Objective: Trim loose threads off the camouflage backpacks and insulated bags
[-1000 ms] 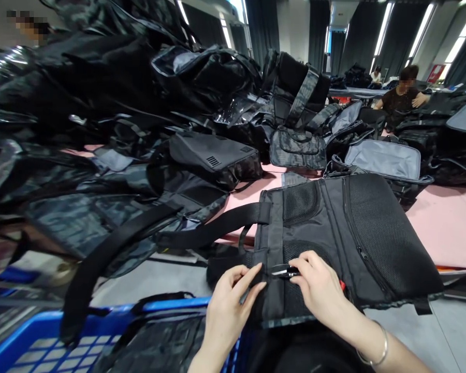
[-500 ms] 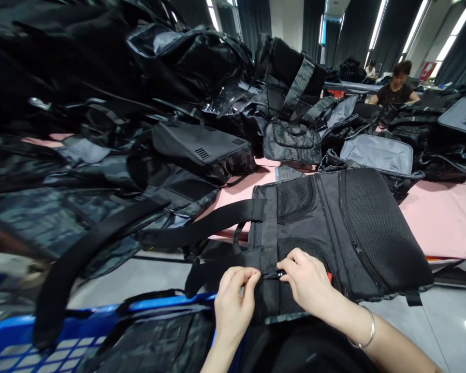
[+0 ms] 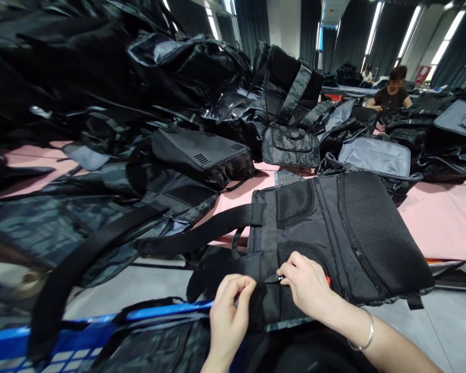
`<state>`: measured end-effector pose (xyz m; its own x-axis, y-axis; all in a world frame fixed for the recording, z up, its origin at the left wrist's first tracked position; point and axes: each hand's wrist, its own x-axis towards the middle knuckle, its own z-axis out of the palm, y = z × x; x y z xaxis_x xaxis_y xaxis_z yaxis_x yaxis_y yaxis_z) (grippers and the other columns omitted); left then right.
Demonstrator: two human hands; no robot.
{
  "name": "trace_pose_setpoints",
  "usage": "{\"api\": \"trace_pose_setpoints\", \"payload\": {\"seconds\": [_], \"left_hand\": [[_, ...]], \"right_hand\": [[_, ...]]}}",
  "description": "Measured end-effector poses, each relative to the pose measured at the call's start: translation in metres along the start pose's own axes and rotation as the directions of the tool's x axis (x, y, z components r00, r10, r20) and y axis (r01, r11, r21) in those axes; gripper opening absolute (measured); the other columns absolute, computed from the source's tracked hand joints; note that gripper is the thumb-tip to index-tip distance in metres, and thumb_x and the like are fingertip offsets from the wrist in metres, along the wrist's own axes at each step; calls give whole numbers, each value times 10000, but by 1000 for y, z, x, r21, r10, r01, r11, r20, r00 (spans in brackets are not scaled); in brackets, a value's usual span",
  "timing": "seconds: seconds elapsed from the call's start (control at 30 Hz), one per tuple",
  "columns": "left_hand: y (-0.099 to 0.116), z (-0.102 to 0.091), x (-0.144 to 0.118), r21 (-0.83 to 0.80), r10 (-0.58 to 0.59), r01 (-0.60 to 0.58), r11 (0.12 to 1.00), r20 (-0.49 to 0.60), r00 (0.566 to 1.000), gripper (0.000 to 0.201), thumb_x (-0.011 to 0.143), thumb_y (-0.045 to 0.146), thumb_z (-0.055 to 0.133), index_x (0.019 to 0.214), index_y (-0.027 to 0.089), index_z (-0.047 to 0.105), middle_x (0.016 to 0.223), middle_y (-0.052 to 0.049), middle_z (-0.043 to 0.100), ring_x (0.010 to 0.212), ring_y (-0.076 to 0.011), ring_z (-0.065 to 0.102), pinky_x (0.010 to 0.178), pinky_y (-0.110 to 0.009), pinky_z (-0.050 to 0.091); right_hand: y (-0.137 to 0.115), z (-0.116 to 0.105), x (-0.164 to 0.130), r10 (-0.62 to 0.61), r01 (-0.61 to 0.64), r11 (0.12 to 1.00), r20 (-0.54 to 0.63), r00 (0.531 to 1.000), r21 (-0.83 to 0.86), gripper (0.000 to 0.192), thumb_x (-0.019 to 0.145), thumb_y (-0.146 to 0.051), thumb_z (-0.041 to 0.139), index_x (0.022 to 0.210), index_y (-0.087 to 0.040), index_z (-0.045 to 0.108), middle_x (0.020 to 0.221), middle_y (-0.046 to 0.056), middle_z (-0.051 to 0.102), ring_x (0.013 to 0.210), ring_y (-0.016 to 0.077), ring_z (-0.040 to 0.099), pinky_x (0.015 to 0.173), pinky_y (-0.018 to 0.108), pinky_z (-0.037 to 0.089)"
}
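Observation:
A black backpack (image 3: 326, 212) lies back side up in front of me, with mesh padding and a zipper across it. My right hand (image 3: 306, 282) is closed around small thread snips (image 3: 280, 278); their pointed blades face left over the lower strap seam, and a bit of red shows behind my fingers. Left of the blades, my left hand (image 3: 231, 305) is pinched, thumb against fingertips, above the bag's lower edge. What it pinches is too small to make out. One black shoulder strap (image 3: 202, 228) stretches left from the bag.
A blue plastic basket (image 3: 171, 309) with a camouflage bag in it stands at lower left. More bags, one a grey-black case (image 3: 202, 153), are piled along the pink tabletop (image 3: 442, 217). A person (image 3: 392, 93) sits at the far right.
My left hand has moved slightly left and down, widening the gap to the snips. My right hand still holds the snips at nearly the same spot on the bag.

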<state>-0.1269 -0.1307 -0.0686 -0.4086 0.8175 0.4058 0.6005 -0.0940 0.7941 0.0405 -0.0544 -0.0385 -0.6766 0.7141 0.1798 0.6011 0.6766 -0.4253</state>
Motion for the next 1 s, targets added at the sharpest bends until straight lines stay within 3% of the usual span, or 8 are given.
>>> {"api": "trace_pose_setpoints", "payload": {"seconds": [0.1, 0.23, 0.33, 0.43, 0.53, 0.6, 0.67, 1.0], "left_hand": [[2, -24, 3, -318, -113, 143, 937, 110, 987, 376, 835, 469, 489, 553, 221, 500, 633, -24, 471, 627, -173, 478, 591, -337, 443], [9, -58, 17, -583, -54, 229, 780, 302, 952, 723, 812, 693, 102, 367, 232, 439, 480, -40, 344, 491, -181, 422, 487, -400, 434], [18, -64, 46, -441, -27, 152, 885, 277, 961, 654, 795, 707, 264, 419, 225, 496, 497, -43, 404, 495, -179, 437, 462, -371, 406], [21, -47, 91, -133, 38, -7, 991, 234, 971, 454, 811, 512, 497, 473, 210, 487, 560, -27, 519, 575, -172, 520, 569, -326, 454], [15, -16, 142, 234, 117, -175, 956, 245, 963, 288, 827, 424, 453, 747, 206, 624, 819, -40, 674, 742, -182, 615, 717, -300, 498], [7, 3, 171, 331, 126, -217, 919, 275, 953, 265, 810, 337, 451, 924, 196, 645, 980, -68, 688, 851, -206, 632, 795, -318, 488], [1, 18, 189, 394, 123, -249, 885, 318, 940, 247, 790, 271, 459, 908, 199, 663, 985, -76, 692, 913, -224, 629, 841, -326, 466], [-4, 47, 196, 619, 32, -302, 725, 407, 913, 212, 837, 228, 406, 786, 177, 605, 871, -81, 596, 742, -209, 616, 636, -293, 423]], "right_hand": [[2, -9, -1, 15, -6, 983, -51, 999, 182, 159, 855, -149, 531, 972, -224, 607, 899, 13, 562, 789, 131, 573, 695, 235, 449], [9, -35, 21, 7, 24, 953, -100, 995, 303, 172, 827, -172, 583, 991, -221, 599, 902, 5, 571, 799, 129, 571, 720, 236, 456], [17, -54, 64, -2, 40, 970, -157, 988, 241, 160, 827, -203, 597, 987, -213, 600, 934, 14, 582, 846, 144, 567, 765, 254, 451], [28, -60, 114, 91, -61, 987, -208, 974, 149, 164, 852, -232, 577, 1013, -205, 596, 997, 30, 575, 867, 143, 571, 790, 254, 446], [44, -50, 147, 200, -179, 978, -236, 951, 111, 182, 880, -245, 544, 1043, -176, 586, 1031, 61, 572, 869, 151, 585, 791, 262, 451], [53, -38, 154, 223, -205, 974, -243, 944, 96, 181, 884, -236, 535, 1035, -154, 591, 1020, 81, 577, 874, 165, 592, 786, 271, 454], [60, -26, 153, 220, -208, 975, -245, 944, 73, 185, 879, -233, 541, 1040, -157, 592, 1021, 83, 577, 886, 172, 594, 792, 274, 453], [66, -10, 148, 147, -151, 989, -204, 968, -3, 199, 874, -267, 552, 1064, -214, 579, 1036, 54, 565, 942, 163, 582, 814, 266, 445]]}}
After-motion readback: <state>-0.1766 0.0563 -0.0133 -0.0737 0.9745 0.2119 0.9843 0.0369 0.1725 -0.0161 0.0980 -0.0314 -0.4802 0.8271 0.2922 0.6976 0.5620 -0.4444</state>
